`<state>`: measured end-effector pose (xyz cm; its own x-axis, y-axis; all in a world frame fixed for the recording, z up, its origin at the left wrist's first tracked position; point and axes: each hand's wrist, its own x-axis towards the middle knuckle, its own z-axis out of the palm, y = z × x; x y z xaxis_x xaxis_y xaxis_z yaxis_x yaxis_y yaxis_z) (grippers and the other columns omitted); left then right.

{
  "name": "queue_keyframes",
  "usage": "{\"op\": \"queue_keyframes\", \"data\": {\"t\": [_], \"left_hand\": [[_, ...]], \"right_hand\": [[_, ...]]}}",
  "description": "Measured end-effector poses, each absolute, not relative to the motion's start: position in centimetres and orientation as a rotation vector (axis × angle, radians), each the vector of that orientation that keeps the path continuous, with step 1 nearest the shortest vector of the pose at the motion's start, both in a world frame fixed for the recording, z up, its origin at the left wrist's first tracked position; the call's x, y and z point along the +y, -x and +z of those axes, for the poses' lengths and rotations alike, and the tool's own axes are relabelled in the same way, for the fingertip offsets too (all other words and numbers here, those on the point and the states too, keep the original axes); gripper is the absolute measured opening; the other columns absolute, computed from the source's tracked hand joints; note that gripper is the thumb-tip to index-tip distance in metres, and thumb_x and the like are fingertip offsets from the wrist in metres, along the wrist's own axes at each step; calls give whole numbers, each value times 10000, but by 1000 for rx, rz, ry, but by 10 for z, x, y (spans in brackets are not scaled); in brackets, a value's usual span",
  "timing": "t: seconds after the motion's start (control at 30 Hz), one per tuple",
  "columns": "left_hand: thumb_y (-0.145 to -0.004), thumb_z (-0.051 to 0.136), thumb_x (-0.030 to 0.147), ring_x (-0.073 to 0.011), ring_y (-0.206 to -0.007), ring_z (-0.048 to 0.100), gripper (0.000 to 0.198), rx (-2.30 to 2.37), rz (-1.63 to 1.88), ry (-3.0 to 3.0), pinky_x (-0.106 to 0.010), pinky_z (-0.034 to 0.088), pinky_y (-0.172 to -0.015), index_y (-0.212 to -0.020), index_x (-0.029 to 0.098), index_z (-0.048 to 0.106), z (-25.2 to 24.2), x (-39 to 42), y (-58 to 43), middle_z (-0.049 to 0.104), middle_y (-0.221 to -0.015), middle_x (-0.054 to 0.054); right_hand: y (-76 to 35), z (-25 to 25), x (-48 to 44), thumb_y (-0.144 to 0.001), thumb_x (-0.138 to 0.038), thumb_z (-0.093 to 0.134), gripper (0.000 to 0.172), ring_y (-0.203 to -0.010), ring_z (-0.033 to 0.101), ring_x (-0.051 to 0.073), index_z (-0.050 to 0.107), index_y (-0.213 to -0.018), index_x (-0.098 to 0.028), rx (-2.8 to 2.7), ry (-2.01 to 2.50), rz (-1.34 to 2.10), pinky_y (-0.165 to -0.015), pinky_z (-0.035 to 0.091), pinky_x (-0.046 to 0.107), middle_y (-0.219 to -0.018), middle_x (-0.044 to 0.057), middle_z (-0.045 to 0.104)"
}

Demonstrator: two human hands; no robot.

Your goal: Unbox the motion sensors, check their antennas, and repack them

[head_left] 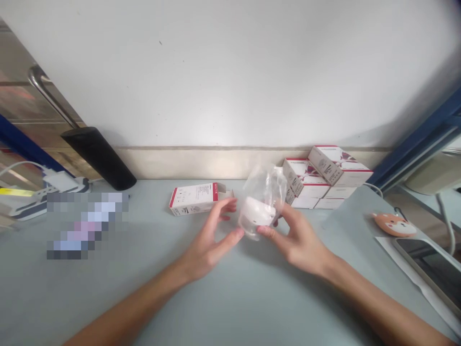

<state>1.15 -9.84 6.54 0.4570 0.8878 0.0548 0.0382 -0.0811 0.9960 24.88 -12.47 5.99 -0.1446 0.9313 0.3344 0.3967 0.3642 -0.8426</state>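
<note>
My right hand (295,236) grips a rounded white plastic device (256,211) inside a clear plastic bag (264,185), thumb in front and fingers behind. The bag's loose upper part stands up above the device. To the left, my left hand (212,240) has its fingers and thumb apart, the thumb tip right by the bag's edge; whether it touches is hard to tell. Behind my left hand lies a white and red carton (194,198), its flap end open toward the bag. What exactly the device is, the film and blur do not show.
Several similar cartons (327,180) are stacked at the back right against the wall. Further right lie an orange animal-face pouch (394,225) and a phone (432,269) on white paper. At left stand a black padded post (99,156) and a power strip (36,202); a blurred-out patch lies nearby.
</note>
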Motion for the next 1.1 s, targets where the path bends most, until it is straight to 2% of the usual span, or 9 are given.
{"op": "queue_keyframes", "data": {"t": [0.1, 0.23, 0.47, 0.63, 0.7, 0.8, 0.87, 1.0, 1.1], "left_hand": [[-957, 744, 384, -333, -1430, 491, 537, 845, 869, -1513, -444, 414, -1169, -1465, 335, 576, 64, -100, -14, 564, -1548, -79], [-1013, 660, 415, -283, -1216, 639, 338, 835, 867, -1649, -391, 490, -1062, -1326, 292, 687, 54, -95, -19, 726, -1285, -71], [-958, 727, 419, -327, -1278, 645, 402, 901, 781, -1637, -427, 524, -1050, -1340, 300, 684, 42, -85, -18, 722, -1338, -78], [-904, 773, 360, -371, -1319, 617, 425, 959, 755, -1789, -526, 432, -1169, -1319, 296, 707, 41, -87, -16, 717, -1373, -86], [-886, 795, 368, -371, -1369, 580, 517, 968, 770, -1826, -510, 419, -1184, -1384, 314, 668, 42, -89, -15, 683, -1433, -83], [-896, 800, 370, -333, -1427, 539, 667, 935, 795, -1805, -445, 430, -1182, -1513, 365, 545, 46, -93, -15, 616, -1527, -54], [-942, 753, 381, -313, -1398, 570, 602, 907, 807, -1762, -425, 448, -1164, -1507, 361, 544, 48, -95, -17, 626, -1517, -51], [-983, 689, 439, -320, -1246, 667, 368, 948, 769, -1717, -432, 504, -1071, -1321, 293, 680, 48, -94, -22, 736, -1327, -73], [-983, 682, 468, -318, -1177, 692, 320, 997, 703, -1736, -427, 517, -1028, -1246, 285, 699, 44, -91, -23, 764, -1234, -66]], "right_hand": [[-253, 59, -124, -963, -324, 704, 370, -1157, 659, 324, 670, -1331, -300, -1888, 1133, 689, -998, 528, 474, -1325, 92, 704], [-252, 57, -123, -994, -341, 659, 365, -1219, 649, 323, 637, -1356, -305, -1940, 1129, 780, -1078, 507, 509, -1360, 90, 686], [-256, 51, -118, -968, -407, 721, 356, -1222, 632, 350, 670, -1309, -320, -2121, 1203, 637, -1038, 529, 542, -1352, 97, 684], [-263, 39, -114, -975, -329, 703, 191, -1109, 635, 355, 719, -1159, -284, -2264, 1318, 426, -930, 563, 558, -1205, 118, 698], [-265, 40, -114, -956, -385, 739, 252, -1137, 624, 358, 712, -1186, -286, -2257, 1329, 477, -942, 566, 550, -1224, 119, 683], [-266, 50, -116, -937, -540, 744, 481, -1205, 608, 360, 642, -1348, -312, -2201, 1273, 622, -985, 561, 523, -1295, 122, 653], [-263, 55, -118, -981, -589, 662, 505, -1239, 601, 349, 603, -1401, -316, -2148, 1241, 693, -1021, 545, 506, -1337, 125, 637], [-256, 52, -118, -1028, -571, 591, 448, -1257, 593, 349, 607, -1368, -280, -2123, 1235, 699, -1058, 512, 517, -1373, 136, 635], [-254, 44, -115, -1029, -562, 595, 404, -1200, 603, 333, 628, -1300, -265, -2144, 1243, 702, -1036, 516, 508, -1334, 126, 654]]}}
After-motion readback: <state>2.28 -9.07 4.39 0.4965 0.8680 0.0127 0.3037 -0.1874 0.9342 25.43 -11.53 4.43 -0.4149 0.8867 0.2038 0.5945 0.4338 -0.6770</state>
